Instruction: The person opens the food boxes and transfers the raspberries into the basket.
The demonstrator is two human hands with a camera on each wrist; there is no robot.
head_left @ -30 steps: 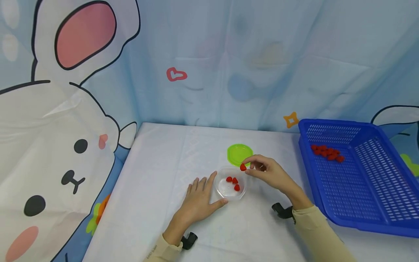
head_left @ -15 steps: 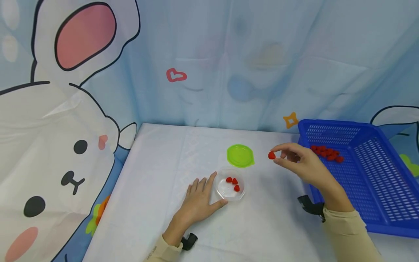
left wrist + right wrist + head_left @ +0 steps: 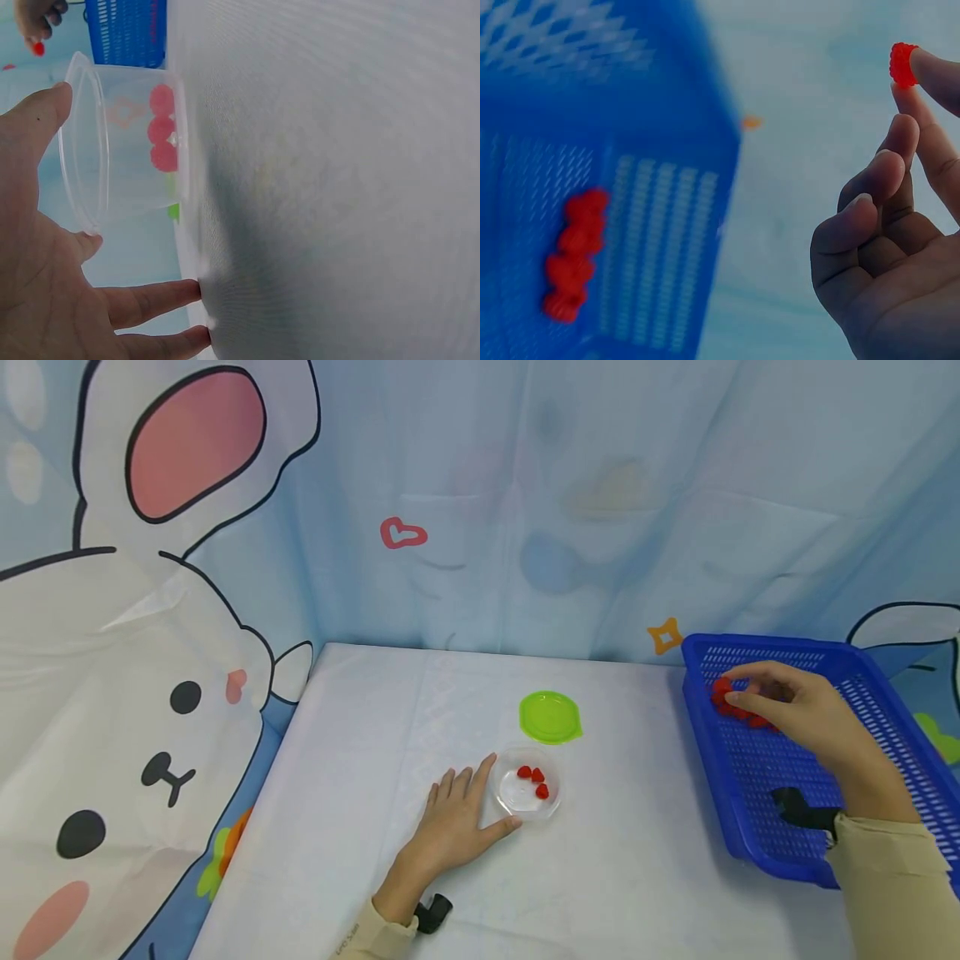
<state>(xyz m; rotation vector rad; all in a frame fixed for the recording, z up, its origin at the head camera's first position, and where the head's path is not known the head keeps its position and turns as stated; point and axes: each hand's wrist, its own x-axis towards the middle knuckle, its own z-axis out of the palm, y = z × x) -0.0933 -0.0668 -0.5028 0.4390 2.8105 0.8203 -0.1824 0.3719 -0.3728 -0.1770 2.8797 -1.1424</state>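
My right hand [image 3: 806, 718] is over the blue basket and pinches a small red raspberry [image 3: 901, 64] between thumb and index finger, with the other fingers curled in. Below it, a cluster of several red raspberries [image 3: 574, 255] lies on the basket's floor, partly hidden by the hand in the head view. My left hand [image 3: 453, 831] lies spread by a clear plastic tub [image 3: 513, 797], its straight thumb and index finger touching the rim from either side. A few raspberries [image 3: 542, 791] sit on the tub's bottom.
The blue basket [image 3: 780, 785] with slotted walls stands at the table's right. A bright green lid [image 3: 550, 717] lies behind the tub on the white tablecloth [image 3: 352, 752]. A printed curtain [image 3: 465, 577] hangs behind the table.
My right hand has carried the pinched raspberry away from above the tub, rightward to over the basket. The left hand and the tub have stayed in place.
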